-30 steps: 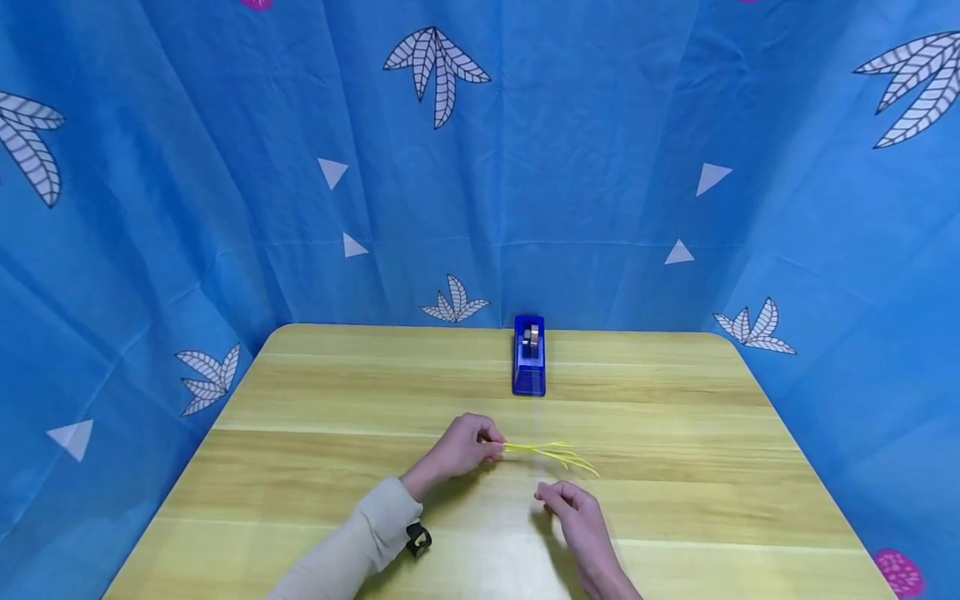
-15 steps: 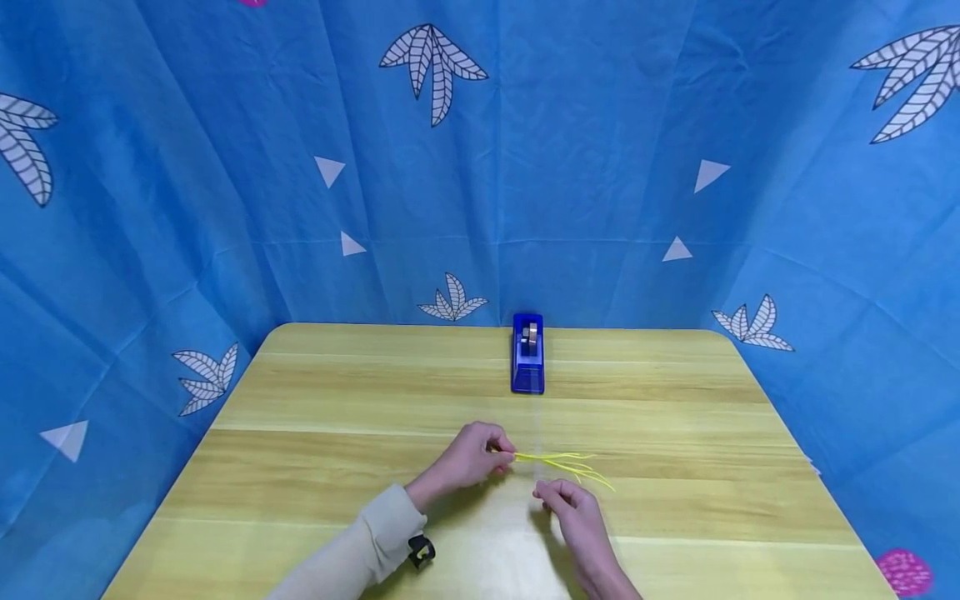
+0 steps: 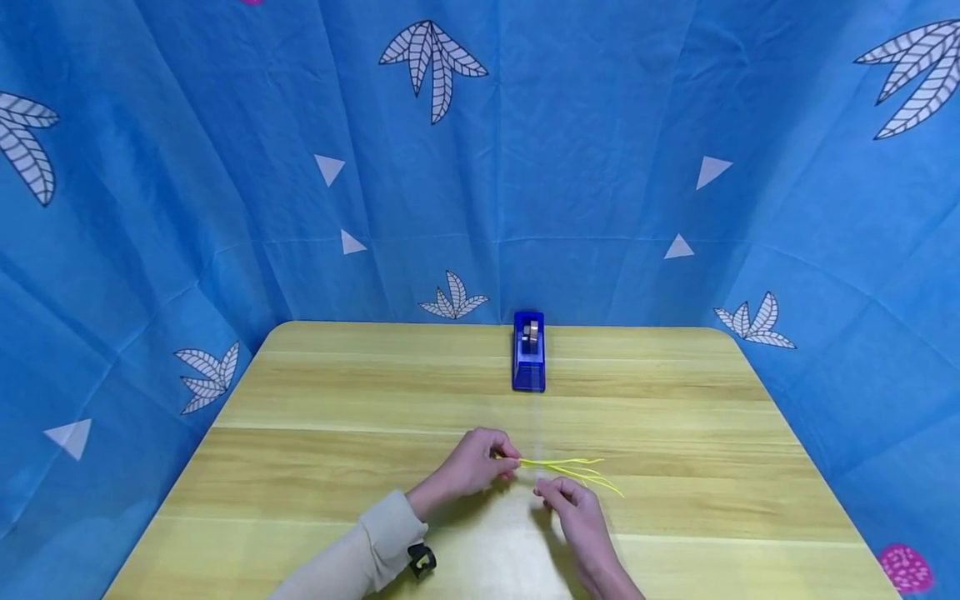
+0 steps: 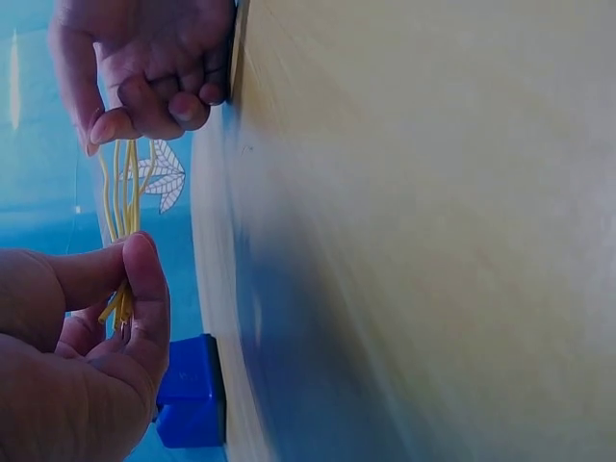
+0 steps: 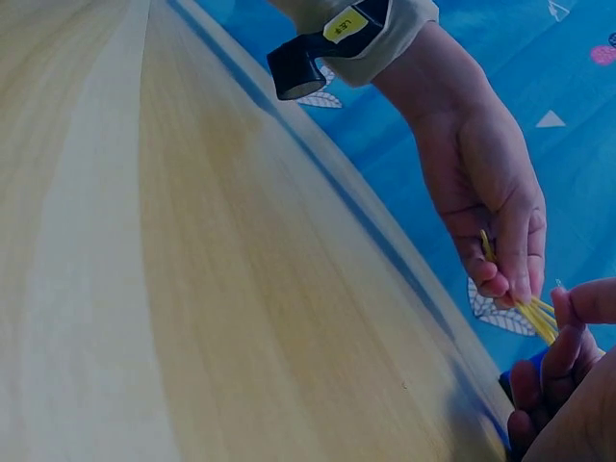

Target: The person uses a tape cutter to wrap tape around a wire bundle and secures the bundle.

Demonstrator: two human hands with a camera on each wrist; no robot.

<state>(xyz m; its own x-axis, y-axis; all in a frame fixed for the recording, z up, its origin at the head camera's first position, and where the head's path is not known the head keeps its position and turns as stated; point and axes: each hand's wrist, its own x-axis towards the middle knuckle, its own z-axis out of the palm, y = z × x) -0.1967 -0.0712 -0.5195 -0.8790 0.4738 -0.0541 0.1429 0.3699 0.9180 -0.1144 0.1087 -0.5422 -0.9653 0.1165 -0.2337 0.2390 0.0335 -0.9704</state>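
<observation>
My left hand (image 3: 476,461) pinches a bundle of thin yellow wires (image 3: 552,464) between thumb and fingers near one end. The strands fan out loosely to the right, and short tips stick out behind the grip in the left wrist view. A clear strip of tape (image 3: 537,421) runs from the blue tape dispenser (image 3: 528,354) toward me. My right hand (image 3: 579,512) pinches the free end of that strip with thumb and forefinger. In the head view the wires cross the tape just beyond my right fingertips.
The dispenser stands at the far edge of the wood-grain table (image 3: 360,375). A blue patterned curtain (image 3: 600,167) hangs behind the table and on both sides. My left wrist wears a black camera (image 5: 296,69) below a beige sleeve (image 3: 390,525).
My left hand has moved right and slightly nearer me, carrying the yellow wires across the tape strip. The right hand has stayed almost still, holding the tape end.
</observation>
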